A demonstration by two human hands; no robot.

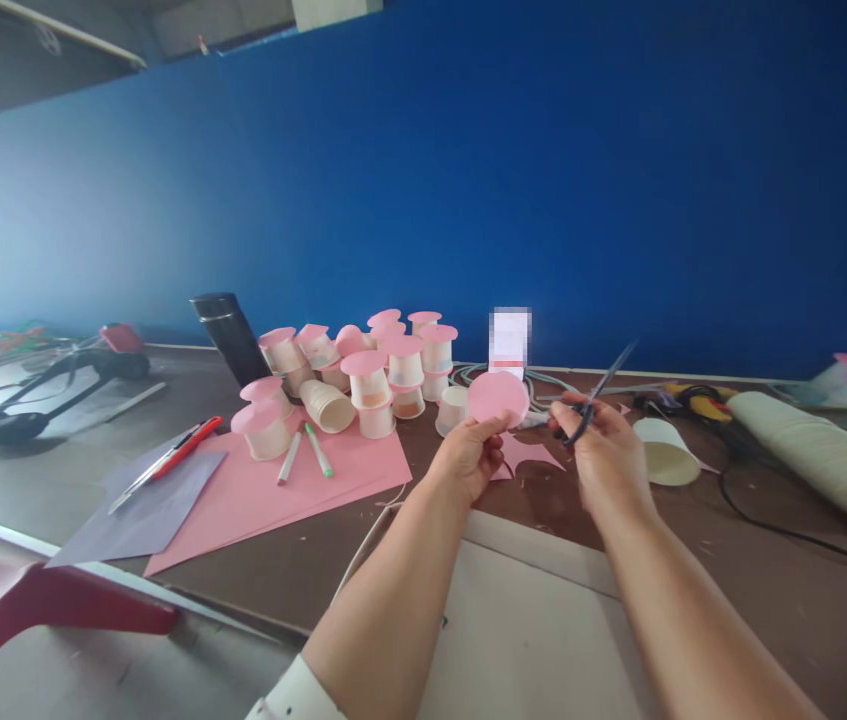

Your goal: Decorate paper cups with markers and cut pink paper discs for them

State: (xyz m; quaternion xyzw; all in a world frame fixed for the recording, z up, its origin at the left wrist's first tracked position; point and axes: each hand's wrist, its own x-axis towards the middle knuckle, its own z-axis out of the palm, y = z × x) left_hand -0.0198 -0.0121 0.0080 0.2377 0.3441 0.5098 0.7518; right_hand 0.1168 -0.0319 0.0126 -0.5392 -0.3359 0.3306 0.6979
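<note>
A round pink paper disc [498,397] is pinched at its lower edge by my left hand [472,455]. To its right, my right hand [607,445] is closed around the dark handles of a pair of scissors [594,400], whose blades point up and away. Scraps of cut pink paper [532,455] lie on the brown table between my hands. Behind my left hand stands a white paper cup [452,410]. Another paper cup [667,452] rests on its side just right of my right hand.
Several paper cups topped with pink paper [364,365] stand left of centre. Pink sheets [348,465], two markers [318,450] and a red cutter knife [168,460] lie nearer left. A black flask [229,340] stands behind. At right are a long cup stack [817,460] and a black cable [790,530].
</note>
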